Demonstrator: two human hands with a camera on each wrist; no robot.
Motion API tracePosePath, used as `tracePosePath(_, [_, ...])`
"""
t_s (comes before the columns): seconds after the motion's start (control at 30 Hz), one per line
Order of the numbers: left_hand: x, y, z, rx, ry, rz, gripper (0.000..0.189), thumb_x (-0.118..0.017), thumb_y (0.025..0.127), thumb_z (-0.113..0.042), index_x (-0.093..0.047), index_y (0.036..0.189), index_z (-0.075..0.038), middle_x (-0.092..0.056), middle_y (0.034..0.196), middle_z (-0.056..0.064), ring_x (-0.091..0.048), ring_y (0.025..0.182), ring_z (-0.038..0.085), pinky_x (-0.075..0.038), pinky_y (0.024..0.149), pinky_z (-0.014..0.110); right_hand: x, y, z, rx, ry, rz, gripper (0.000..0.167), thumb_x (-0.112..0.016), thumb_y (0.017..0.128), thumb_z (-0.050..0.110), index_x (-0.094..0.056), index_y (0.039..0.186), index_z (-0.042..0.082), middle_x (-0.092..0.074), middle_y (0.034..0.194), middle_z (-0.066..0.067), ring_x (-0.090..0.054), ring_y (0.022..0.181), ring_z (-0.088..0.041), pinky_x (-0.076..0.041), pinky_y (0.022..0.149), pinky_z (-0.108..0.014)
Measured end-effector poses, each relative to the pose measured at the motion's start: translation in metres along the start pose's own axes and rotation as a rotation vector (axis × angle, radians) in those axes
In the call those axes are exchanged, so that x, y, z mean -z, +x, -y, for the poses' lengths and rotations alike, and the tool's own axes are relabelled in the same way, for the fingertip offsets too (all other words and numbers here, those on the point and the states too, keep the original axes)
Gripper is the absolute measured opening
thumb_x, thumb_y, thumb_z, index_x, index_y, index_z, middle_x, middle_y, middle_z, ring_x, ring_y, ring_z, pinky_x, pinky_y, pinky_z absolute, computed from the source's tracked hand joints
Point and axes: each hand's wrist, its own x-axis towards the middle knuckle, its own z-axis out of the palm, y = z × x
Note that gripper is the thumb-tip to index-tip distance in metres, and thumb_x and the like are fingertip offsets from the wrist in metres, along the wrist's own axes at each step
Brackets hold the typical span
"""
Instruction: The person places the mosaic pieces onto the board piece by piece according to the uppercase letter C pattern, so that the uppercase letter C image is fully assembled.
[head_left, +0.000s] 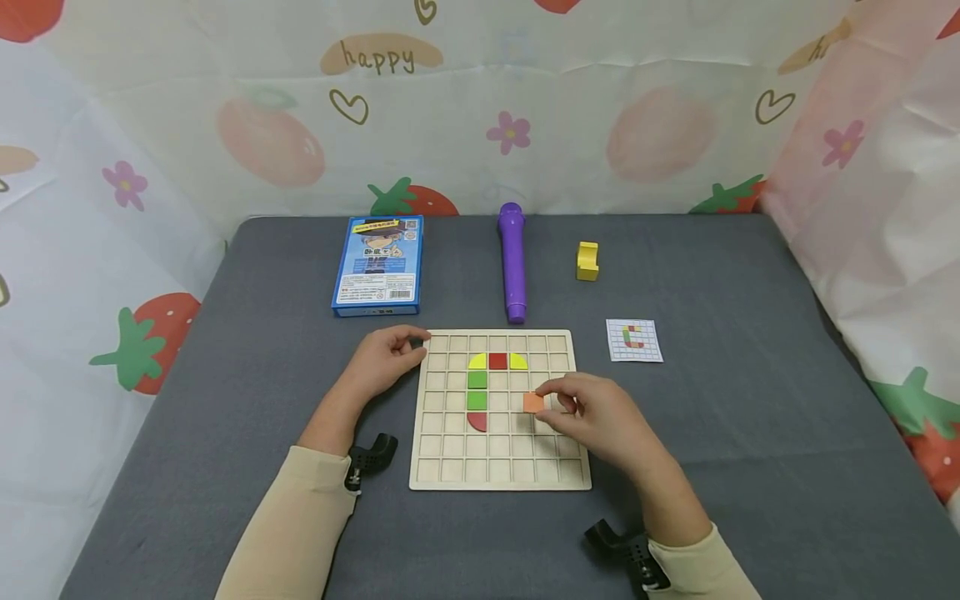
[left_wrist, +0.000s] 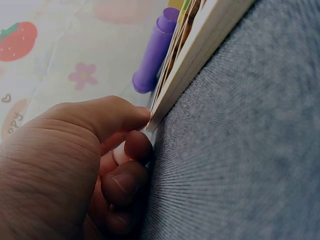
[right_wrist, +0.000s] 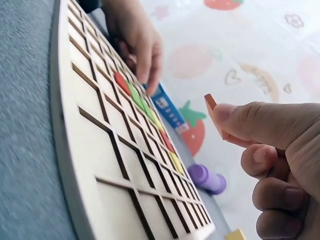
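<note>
A wooden grid board [head_left: 450, 468] lies on the grey table, its cells outlined by raised ridges. My left hand [head_left: 384, 360] holds the board's far left corner; up close in the left wrist view, a fingertip [left_wrist: 140, 117] presses the corner's edge. Between thumb and finger, my right hand [head_left: 600, 417] pinches an orange square tile [head_left: 533, 403], raised above the board in the right wrist view. Set in the grid are a red square [head_left: 498, 361] flanked by two yellow quarter-round tiles [head_left: 477, 362], two green squares [head_left: 477, 380] in a column, and a red quarter-round tile [head_left: 477, 422].
To the board's right lies a small card [head_left: 634, 341] printed with a coloured grid pattern. Behind the board are a blue box [head_left: 377, 267], a purple microphone-shaped stick [head_left: 513, 262] and a yellow notched block [head_left: 587, 262]. A printed curtain [head_left: 562, 83] hangs beyond the table.
</note>
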Motion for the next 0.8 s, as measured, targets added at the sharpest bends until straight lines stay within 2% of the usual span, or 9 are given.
tracePosePath(0.33, [0.001,0.000,0.001,0.003,-0.010,0.010,0.028,-0.069,0.099,-0.017,-0.072,0.125,-0.007,-0.058,0.070,0.003,-0.048,0.056,0.019,-0.037,0.057,0.033,-0.024,0.007,0.013,0.036,-0.073,0.045,0.019,-0.083,0.088,0.021,-0.079,0.106,0.016,-0.046,0.070,0.012,-0.044,0.065,-0.006,-0.038,0.060,-0.027])
tracePosePath(0.6, [0.001,0.000,0.001,0.001,-0.017,0.015,0.028,-0.069,0.099,-0.018,-0.072,0.125,-0.008,-0.058,0.069,0.003,-0.048,0.056,0.020,-0.038,0.057,0.033,-0.045,0.010,0.014,0.015,-0.153,0.074,0.017,-0.081,0.089,0.023,-0.078,0.104,0.017,-0.044,0.069,0.012,-0.043,0.063,-0.005,-0.037,0.059,-0.026])
tracePosePath(0.8, [0.001,0.000,0.001,-0.005,-0.016,0.014,0.028,-0.069,0.099,-0.018,-0.072,0.125,-0.008,-0.058,0.069,0.002,-0.048,0.055,0.019,-0.037,0.057,0.033,-0.051,0.012,0.013,-0.033,-0.190,0.083,0.021,-0.081,0.089,0.025,-0.079,0.108,0.017,-0.045,0.068,0.011,-0.043,0.064,-0.007,-0.038,0.060,-0.028])
